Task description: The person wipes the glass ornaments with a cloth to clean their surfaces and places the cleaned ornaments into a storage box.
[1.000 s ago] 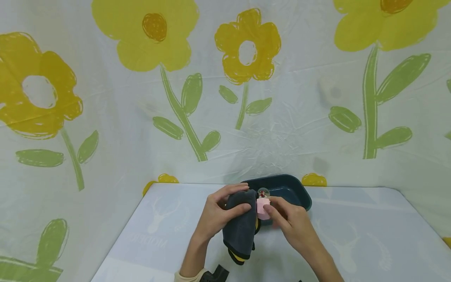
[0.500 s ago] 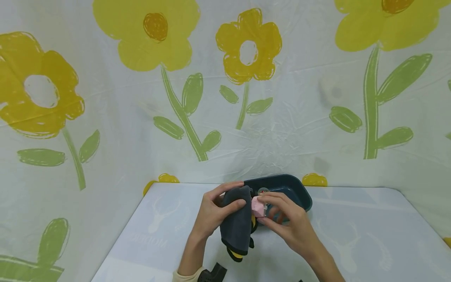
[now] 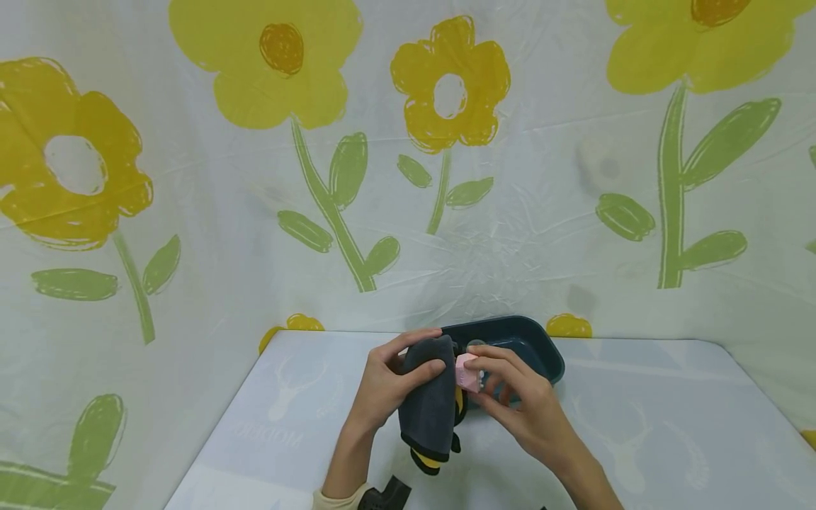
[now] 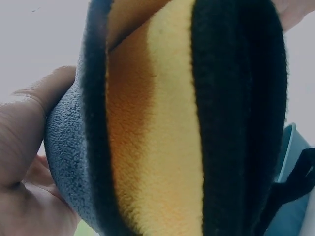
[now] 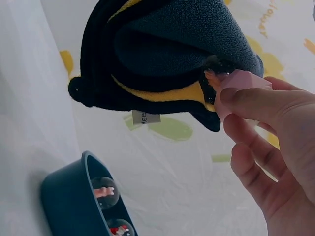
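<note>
My left hand (image 3: 390, 386) grips a folded fleece cloth (image 3: 426, 404), dark grey outside with black edging. Its yellow inner side (image 4: 167, 123) fills much of the left wrist view. Between thumb and fingers, my right hand (image 3: 525, 389) pinches a small snow globe by its pink faceted base (image 5: 241, 86). The globe's clear dome (image 5: 215, 69), with a small figure inside, points into the cloth's fold and is partly covered by it. In the head view, the pink base (image 3: 467, 373) sits right beside the cloth's right edge.
Behind the hands stands a dark teal tray (image 3: 548, 347) on the pale table (image 3: 650, 425). Inside it, the right wrist view shows a globe with a pinkish figure (image 5: 104, 191) and another with a red one (image 5: 119, 229). A flower-print sheet (image 3: 510, 248) hangs behind.
Over the last second the pink-based globe has turned in the right hand's fingers, which have regripped it. Both hands and the cloth have shifted slightly left. The last half second shows almost no movement.
</note>
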The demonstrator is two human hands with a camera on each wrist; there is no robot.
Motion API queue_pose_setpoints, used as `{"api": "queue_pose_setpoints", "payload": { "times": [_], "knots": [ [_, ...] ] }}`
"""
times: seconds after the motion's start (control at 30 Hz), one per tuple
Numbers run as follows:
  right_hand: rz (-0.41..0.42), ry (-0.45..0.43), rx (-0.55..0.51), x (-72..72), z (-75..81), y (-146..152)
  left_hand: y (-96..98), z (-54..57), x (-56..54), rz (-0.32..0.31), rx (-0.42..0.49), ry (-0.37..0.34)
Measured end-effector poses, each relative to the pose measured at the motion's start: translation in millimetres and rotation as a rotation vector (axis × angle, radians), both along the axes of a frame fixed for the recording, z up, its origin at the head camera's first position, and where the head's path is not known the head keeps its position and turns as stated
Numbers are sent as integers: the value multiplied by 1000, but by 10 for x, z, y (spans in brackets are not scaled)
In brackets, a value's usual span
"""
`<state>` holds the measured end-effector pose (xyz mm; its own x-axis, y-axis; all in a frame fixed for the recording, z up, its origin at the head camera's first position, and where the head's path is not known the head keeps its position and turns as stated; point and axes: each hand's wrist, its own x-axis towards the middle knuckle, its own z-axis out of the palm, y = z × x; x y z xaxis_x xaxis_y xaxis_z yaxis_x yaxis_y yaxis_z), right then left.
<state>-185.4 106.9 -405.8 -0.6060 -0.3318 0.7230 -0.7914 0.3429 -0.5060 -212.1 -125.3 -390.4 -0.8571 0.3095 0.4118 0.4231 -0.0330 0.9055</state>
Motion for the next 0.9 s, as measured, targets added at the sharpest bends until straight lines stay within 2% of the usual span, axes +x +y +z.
{"api": "queue_pose_setpoints", "payload": {
  "times": [0.17, 0.3, 0.5, 0.6, 0.9],
  "knots": [
    [-5, 4, 2, 0, 3, 7, -3, -5, 0, -1, 4, 12],
    [-38, -40, 9, 6, 10, 20, -4, -13, 1, -17, 22, 33],
    [-131, -163, 42, 19, -4, 4, 21, -8, 10, -56, 53, 60],
    [-172, -233, 50, 23, -21, -16, 40, -5, 17, -61, 49, 63],
    [-294, -368, 56, 54, 14, -61, 97, -34, 15, -85, 22, 71]
  ]
}}
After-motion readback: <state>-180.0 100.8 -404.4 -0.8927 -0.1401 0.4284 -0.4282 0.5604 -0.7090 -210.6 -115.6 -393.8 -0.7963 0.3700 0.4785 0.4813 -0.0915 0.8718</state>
